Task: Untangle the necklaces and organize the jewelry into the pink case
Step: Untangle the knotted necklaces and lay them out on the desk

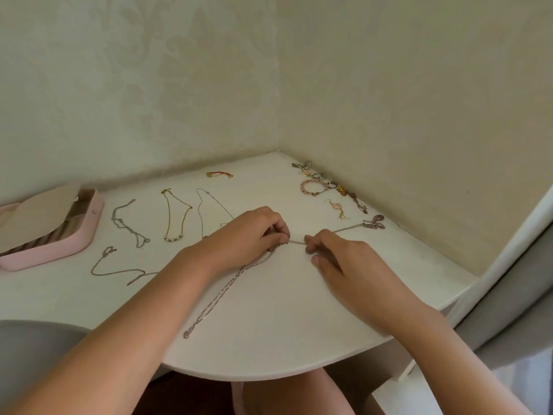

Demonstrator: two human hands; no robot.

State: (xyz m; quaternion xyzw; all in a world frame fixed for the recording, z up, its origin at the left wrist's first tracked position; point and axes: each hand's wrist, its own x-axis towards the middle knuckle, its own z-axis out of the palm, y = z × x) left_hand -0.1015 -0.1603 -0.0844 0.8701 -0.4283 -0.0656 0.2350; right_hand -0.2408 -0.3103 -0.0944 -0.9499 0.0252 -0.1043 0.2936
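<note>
Well to the right of the pink case (pixel 86 235), on the white corner table (pixel 299 324), both hands work one silver chain (pixel 296 242). The left hand (pixel 248 235) has its fingers curled tight and pinches the chain at what looks like a snag. The right hand (pixel 338 259) nips the same chain between thumb and forefinger, its other fingers loosely bent and holding nothing; a short taut length runs between the two pinches.

Farther right of the case the chain ends in a pendant (pixel 374 224); its doubled tail (pixel 209 307) trails out from under the left hand.

Just right of the case lie pieces spread out singly: a silver necklace (pixel 128 224); a gold necklace (pixel 176 214); a thin chain (pixel 206 211). Farthest from the case, along the wall, sit a pink bead bracelet (pixel 312 187), rings (pixel 317 175) and an earring (pixel 338 208).

The case stands open, its lid hiding much of the inside; I judge the untangling nearly done and the packing not yet begun.
</note>
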